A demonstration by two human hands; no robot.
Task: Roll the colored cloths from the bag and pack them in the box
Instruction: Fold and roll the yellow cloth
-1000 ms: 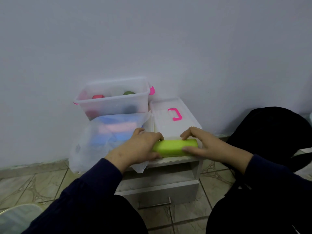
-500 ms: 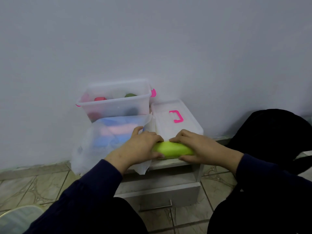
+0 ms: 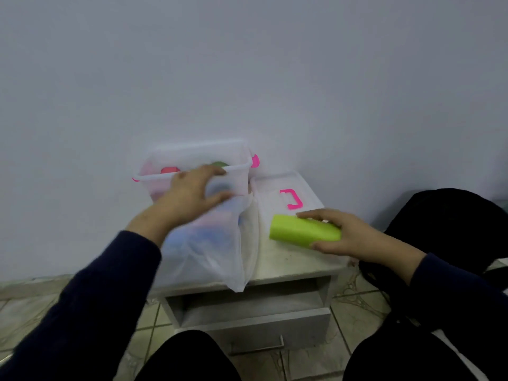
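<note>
A lime-green rolled cloth (image 3: 302, 233) lies on the small grey cabinet (image 3: 288, 266), and my right hand (image 3: 357, 237) grips its right end, fingers over it and thumb under. My left hand (image 3: 189, 193), blurred, is stretched out at the front wall of the clear plastic box (image 3: 192, 149), with its fingers near the rim. Inside the box a pink roll (image 3: 170, 170) and a dark green roll (image 3: 218, 163) show. The translucent bag (image 3: 209, 251) with blue and pink cloths lies in front of the box, under my left forearm.
The box's clear lid (image 3: 275, 185) with a pink handle (image 3: 291, 199) lies flat behind the green roll. The cabinet's drawer (image 3: 261, 323) stands slightly open below. A black bag (image 3: 445, 224) sits on the floor at the right. The wall is close behind the box.
My left hand has let go of the green roll and moved up and left to the box. My right hand alone now holds the roll, which has shifted right.
</note>
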